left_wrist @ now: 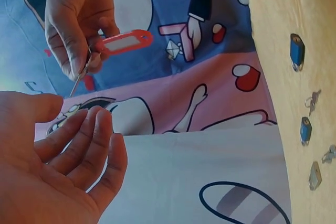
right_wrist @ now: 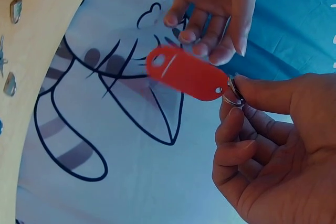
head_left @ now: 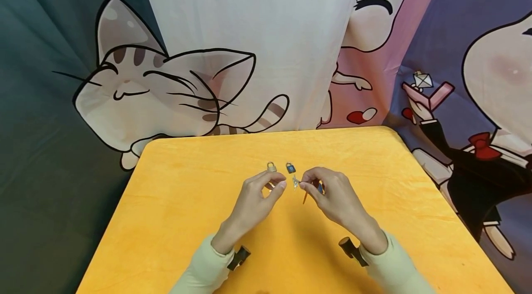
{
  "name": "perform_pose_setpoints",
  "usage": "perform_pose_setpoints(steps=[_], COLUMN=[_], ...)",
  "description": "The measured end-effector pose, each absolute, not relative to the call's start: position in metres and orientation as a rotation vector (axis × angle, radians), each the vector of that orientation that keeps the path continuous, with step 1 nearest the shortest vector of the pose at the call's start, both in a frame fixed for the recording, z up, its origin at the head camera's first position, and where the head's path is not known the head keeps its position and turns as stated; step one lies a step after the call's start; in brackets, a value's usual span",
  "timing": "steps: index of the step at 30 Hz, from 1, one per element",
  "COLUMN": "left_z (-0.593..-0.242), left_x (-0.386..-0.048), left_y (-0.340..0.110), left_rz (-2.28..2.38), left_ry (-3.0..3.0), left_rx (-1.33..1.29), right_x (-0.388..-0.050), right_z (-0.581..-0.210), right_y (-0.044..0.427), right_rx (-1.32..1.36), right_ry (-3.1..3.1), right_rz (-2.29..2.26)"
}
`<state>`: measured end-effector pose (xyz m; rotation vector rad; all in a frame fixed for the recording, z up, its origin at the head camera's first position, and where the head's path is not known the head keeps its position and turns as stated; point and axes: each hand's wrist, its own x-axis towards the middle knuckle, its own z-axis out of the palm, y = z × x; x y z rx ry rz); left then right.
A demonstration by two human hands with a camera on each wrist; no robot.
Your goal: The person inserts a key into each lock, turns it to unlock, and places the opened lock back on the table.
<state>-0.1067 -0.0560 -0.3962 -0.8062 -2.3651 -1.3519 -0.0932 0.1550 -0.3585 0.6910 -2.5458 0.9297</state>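
My right hand (head_left: 338,195) pinches a metal key ring (right_wrist: 235,95) between thumb and forefinger. From the ring hangs a red plastic key tag (right_wrist: 186,74) with a label window, seen in the left wrist view. My left hand (head_left: 254,196) faces it with fingers loosely bent and nothing in its grasp; a small gap separates its fingertips from the ring. Beyond the hands lie a silver padlock (head_left: 272,168) and a blue padlock (head_left: 291,168). Small keys (head_left: 295,182) rest between the hands. Another blue padlock (left_wrist: 297,52) is partly hidden by my right hand in the head view.
The yellow tabletop (head_left: 187,183) runs back to a cartoon-printed cloth backdrop (head_left: 257,8). More keys (left_wrist: 329,154) lie beside a silver padlock in the left wrist view. A second silver padlock (right_wrist: 16,10) shows at the right wrist view's edge.
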Motion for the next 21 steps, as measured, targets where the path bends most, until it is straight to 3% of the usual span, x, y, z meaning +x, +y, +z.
perform_pose_setpoints(steps=[21], left_z=[-0.396], left_x=[-0.104], left_y=[-0.05], left_rz=[-1.426], left_ry=[-2.32], left_rx=[-0.881], right_x=[-0.089], right_z=[-0.363], right_y=[0.143], right_rx=[0.753], right_ry=[-2.547], right_rz=[0.933])
